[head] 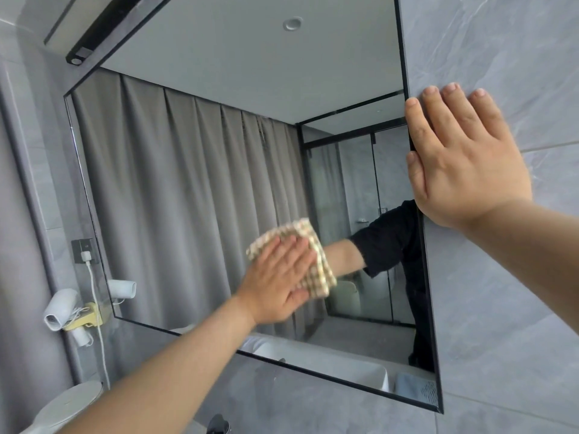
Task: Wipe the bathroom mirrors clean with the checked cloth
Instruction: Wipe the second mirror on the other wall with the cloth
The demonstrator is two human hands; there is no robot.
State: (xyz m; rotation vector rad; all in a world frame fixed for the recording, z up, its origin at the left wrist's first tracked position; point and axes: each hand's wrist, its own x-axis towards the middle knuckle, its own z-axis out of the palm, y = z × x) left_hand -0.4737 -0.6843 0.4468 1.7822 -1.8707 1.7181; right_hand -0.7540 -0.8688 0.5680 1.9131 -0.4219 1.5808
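Observation:
A large black-framed mirror [194, 170] fills the wall ahead and reflects grey curtains and a glass shower. My left hand [279, 277] presses a beige checked cloth [319, 270] flat against the glass, right of the mirror's middle and low down, with straight fingers. The cloth sticks out above and to the right of the fingers. My right hand [460, 158] lies flat and open on the grey wall tile, its thumb and forefinger over the mirror's right frame edge.
A white hair dryer [61, 308] hangs in a yellow holder left of the mirror, its cord plugged into a dark socket [84, 250]. A white basin shows reflected along the mirror's bottom edge. Grey tiles [501, 308] cover the wall to the right.

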